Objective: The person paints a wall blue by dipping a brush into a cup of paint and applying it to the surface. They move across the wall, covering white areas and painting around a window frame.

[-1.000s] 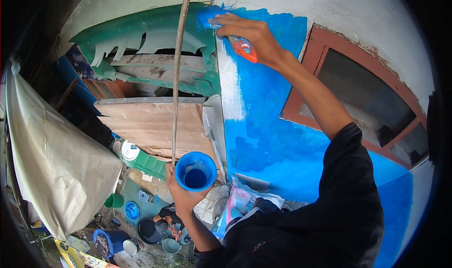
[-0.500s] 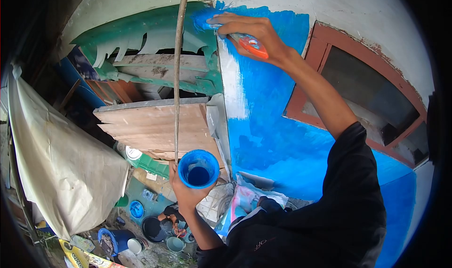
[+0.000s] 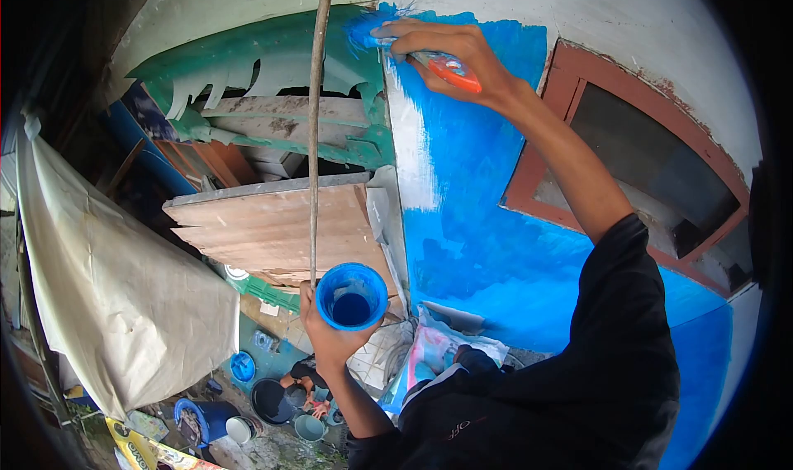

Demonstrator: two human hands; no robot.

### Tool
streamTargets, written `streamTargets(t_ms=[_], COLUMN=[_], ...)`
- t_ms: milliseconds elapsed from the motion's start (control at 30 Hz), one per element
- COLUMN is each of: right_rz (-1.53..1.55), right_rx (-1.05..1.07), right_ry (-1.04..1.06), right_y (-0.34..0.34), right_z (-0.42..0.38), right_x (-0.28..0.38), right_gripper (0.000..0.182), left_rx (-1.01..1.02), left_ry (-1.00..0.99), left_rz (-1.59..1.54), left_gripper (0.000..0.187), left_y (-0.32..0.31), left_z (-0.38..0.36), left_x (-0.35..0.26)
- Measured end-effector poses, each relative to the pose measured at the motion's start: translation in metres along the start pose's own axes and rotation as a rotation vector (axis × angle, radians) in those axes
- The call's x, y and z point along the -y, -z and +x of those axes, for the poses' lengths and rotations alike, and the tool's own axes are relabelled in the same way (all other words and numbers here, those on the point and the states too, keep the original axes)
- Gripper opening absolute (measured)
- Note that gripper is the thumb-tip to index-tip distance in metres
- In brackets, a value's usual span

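My right hand (image 3: pixel 458 53) is closed round a paintbrush with an orange handle (image 3: pixel 452 72). Its blue bristles (image 3: pixel 363 30) touch the upper left edge of the blue-painted wall (image 3: pixel 471 164), beside the torn green sheet. Down in the middle, my left hand (image 3: pixel 329 338) grips a blue cup (image 3: pixel 351 284) from below and the left, with dark blue paint inside. A white unpainted strip (image 3: pixel 410 140) runs down the wall's left edge.
A thin wooden pole (image 3: pixel 315 123) stands upright just left of the cup. A red-framed window (image 3: pixel 545 156) is at right, a wooden panel (image 3: pixel 273 222) and pale tarp (image 3: pixel 107 288) at left. Far below, a person (image 3: pixel 304 381) is among buckets (image 3: pixel 202 420).
The view has shifted slightly. My right hand and the brush sit a little further right in the picture, still at the same upper edge. Both hands keep their holds.
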State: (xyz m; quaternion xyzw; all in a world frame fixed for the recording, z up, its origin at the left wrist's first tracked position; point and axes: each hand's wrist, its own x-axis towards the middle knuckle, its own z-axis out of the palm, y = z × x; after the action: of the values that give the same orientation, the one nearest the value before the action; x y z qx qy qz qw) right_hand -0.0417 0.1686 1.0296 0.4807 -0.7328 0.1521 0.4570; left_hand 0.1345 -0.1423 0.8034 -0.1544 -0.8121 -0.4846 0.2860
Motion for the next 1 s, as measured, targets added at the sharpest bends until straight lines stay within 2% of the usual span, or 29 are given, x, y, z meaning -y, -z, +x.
streamTargets(t_ms=[233, 500, 600, 1000], right_rz=[0.108, -0.009, -0.020, 0.005], right_rx=[0.030, 0.070, 0.018, 0.035], right_ry=[-0.050, -0.104, -0.081, -0.142], right_y=[0.001, 0.010, 0.008, 0.039], right_z=[0.005, -0.001, -0.002, -0.009], right_x=[-0.006, -0.008, -0.009, 0.004], right_gripper=[0.031, 0.038, 0.032, 0.032], left_rx=[0.023, 0.005, -0.007, 0.030], left_ry=[0.014, -0.001, 0.005, 0.005], left_rz=[-0.002, 0.026, 0.020, 0.037], left_gripper=[0.061, 0.062, 0.062, 0.061], left_y=[-0.002, -0.003, -0.003, -0.008], left_z=[0.002, 0.002, 0.001, 0.005], left_x=[-0.004, 0.000, -0.001, -0.009])
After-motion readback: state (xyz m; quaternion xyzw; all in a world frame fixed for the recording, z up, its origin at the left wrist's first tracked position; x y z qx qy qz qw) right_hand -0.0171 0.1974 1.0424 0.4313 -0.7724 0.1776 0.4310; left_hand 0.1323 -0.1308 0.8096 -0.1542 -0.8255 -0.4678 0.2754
